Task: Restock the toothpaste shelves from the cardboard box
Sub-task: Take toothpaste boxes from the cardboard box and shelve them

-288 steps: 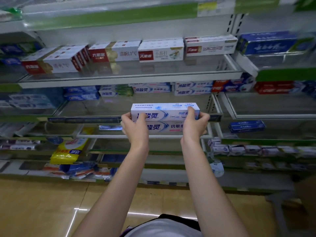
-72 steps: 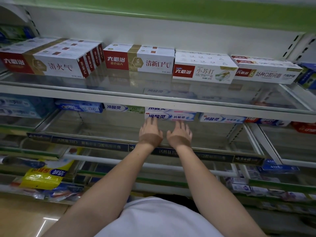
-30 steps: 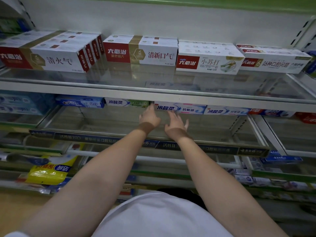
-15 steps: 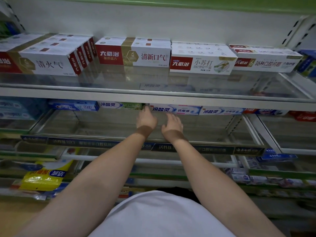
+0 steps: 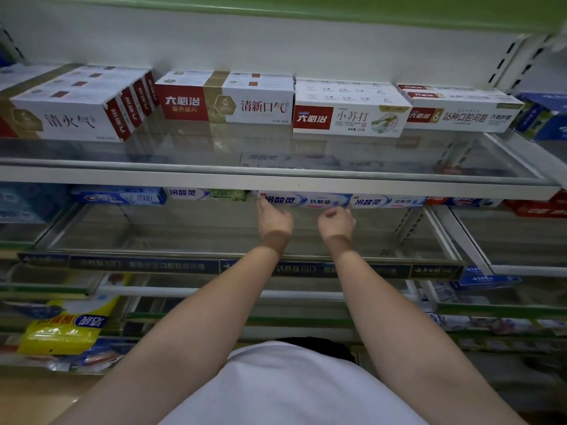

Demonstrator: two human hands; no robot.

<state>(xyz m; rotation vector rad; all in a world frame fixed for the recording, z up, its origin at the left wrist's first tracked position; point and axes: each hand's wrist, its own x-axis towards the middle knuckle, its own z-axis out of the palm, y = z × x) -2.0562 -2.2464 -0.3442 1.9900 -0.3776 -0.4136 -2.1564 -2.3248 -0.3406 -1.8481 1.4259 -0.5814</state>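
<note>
A blue-and-white toothpaste box lies lengthwise at the back of the middle glass shelf, partly hidden under the rail of the shelf above. My left hand reaches in with its fingers stretched to the box's left end and touches it there. At the box's right end, my right hand has its fingers curled against the lower front edge. A matching box lies just to the right, and a green-ended one to the left. The cardboard box is out of view.
The upper shelf carries red-and-white toothpaste cartons. A blue Crest box sits far left on the middle shelf. Red boxes fill the right bay. Lower shelves hold a yellow pouch and small packs.
Since half a second ago my right hand's fingers have curled at the box's right end, and my left hand has slid to its left end. The box has stayed at the back.
</note>
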